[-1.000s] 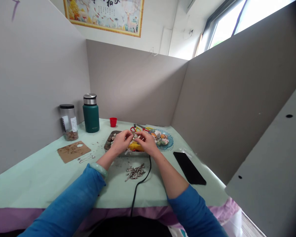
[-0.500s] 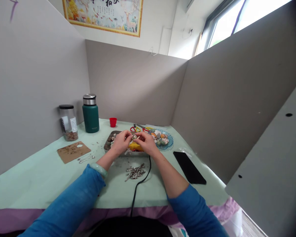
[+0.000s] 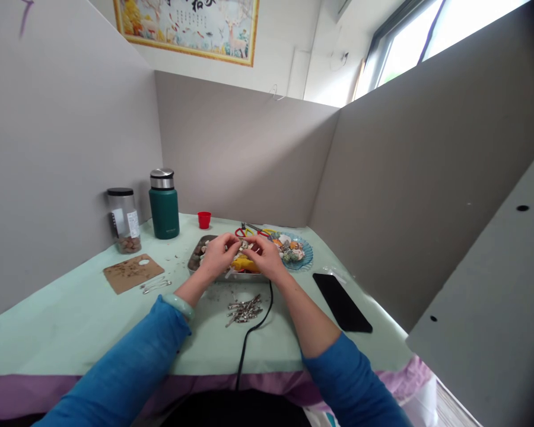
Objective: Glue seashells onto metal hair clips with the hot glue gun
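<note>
My left hand (image 3: 216, 256) and my right hand (image 3: 267, 256) meet over a metal tray (image 3: 194, 257) at the middle of the table. Fingertips of both hands pinch a small pale object between them; I cannot make out what it is. A yellow tool (image 3: 244, 264) with a black cord (image 3: 249, 335) lies in the tray under my hands. A pile of metal hair clips (image 3: 244, 309) lies on the table just in front of the tray.
A blue glass plate of shells (image 3: 299, 251) sits right of the tray, red and yellow scissors (image 3: 249, 230) behind. A black phone (image 3: 342, 301) lies at right. At left stand a green flask (image 3: 164, 204), a jar (image 3: 123, 220), a red cup (image 3: 204, 219), and a cardboard piece (image 3: 132, 273).
Both hands stay over the tray; the fingers shift slightly on the small object. Nothing else has moved.
</note>
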The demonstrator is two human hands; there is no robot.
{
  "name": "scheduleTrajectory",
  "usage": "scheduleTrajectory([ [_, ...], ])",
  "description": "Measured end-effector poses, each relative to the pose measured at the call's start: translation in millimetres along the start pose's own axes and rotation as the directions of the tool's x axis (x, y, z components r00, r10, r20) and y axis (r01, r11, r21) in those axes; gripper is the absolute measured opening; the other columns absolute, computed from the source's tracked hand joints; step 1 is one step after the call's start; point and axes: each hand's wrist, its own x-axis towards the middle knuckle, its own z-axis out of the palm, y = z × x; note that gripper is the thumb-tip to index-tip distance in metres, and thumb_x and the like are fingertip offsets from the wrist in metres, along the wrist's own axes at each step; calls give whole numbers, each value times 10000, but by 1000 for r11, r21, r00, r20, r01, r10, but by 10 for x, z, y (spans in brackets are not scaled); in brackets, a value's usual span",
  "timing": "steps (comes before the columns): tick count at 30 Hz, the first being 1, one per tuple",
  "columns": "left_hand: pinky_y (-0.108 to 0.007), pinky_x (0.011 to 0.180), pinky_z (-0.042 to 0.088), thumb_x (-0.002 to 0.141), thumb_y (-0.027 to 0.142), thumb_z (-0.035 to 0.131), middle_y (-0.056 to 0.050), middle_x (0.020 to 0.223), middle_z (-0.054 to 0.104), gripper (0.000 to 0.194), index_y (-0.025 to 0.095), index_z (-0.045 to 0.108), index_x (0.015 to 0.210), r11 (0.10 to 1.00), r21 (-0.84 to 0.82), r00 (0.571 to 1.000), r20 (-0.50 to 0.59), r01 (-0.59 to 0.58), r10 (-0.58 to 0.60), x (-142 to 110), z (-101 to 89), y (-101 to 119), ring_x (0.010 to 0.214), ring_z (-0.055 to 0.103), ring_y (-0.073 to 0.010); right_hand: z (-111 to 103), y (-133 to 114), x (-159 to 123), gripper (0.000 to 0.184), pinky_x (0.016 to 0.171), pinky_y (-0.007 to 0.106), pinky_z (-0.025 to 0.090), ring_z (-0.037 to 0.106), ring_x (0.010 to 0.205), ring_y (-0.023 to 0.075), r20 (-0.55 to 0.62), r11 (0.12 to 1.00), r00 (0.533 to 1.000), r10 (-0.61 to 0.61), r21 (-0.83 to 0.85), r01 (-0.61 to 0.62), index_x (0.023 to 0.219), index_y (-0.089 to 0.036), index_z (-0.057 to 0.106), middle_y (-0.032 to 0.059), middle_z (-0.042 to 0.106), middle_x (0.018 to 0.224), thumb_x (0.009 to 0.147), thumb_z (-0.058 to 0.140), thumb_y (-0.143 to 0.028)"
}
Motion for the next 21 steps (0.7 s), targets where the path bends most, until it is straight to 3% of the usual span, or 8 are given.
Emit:
scheduleTrajectory([
  [14, -281, 661, 408, 769, 188, 537, -18, 719, 609, 61, 191, 597, 760, 990, 84, 993, 16, -115, 114, 4, -13, -41, 674, 551, -164, -7, -16, -16, 267, 637, 277, 493, 567, 671, 131, 25, 989, 993, -117, -85, 119, 1063, -196, 618, 72, 625, 1000, 800, 614, -243],
  [18, -296, 690, 415, 756, 224, 554, -24, 736, 631, 70, 193, 616, 761, 999, 21, 999, -3, -36, 36, 24, -6, -94, 702, 565, -174, -4, -8, -21, 270, 606, 269, 487, 567, 666, 136, 24, 992, 995, -102, -73, 103, 1058, -204, 619, 70, 630, 973, 803, 621, -293],
  [21, -298, 697, 430, 722, 278, 601, -22, 741, 643, 100, 189, 625, 759, 979, -178, 995, 25, 97, -94, 54, 11, -160, 708, 576, -175, -14, -25, -26, 297, 576, 255, 476, 558, 644, 129, -2, 996, 996, -85, -30, 85, 1061, -199, 611, 60, 628, 945, 803, 630, -344],
])
